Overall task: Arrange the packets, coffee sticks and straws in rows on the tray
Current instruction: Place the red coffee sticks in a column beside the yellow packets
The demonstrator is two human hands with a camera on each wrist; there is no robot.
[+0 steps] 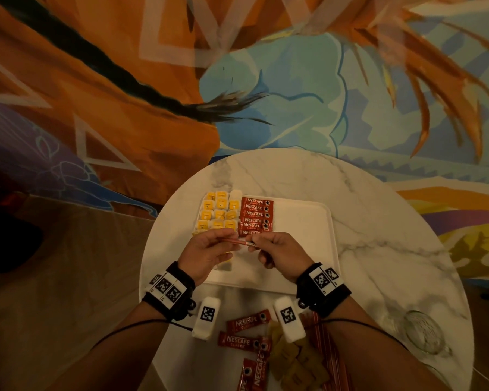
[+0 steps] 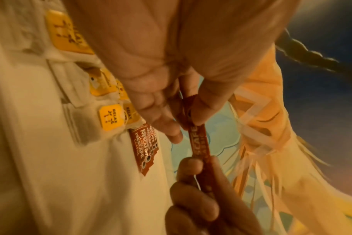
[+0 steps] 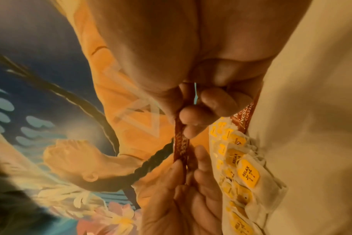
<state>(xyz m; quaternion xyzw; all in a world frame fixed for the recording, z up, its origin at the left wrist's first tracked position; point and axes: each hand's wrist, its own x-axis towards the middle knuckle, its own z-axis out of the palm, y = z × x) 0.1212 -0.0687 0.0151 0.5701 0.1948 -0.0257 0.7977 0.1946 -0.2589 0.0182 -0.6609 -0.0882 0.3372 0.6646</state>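
Now both my left hand (image 1: 206, 253) and right hand (image 1: 280, 253) pinch one coffee stick (image 1: 242, 242). I'd lay it flat, parallel, just below the red row (image 1: 256, 217).

I seem to be working in a café or lounge: a round marble-look table (image 1: 364, 221) stands against a big painted mural (image 1: 266, 80), with a serving tray (image 1: 308, 221) of Nescafé sticks (image 1: 256, 214).
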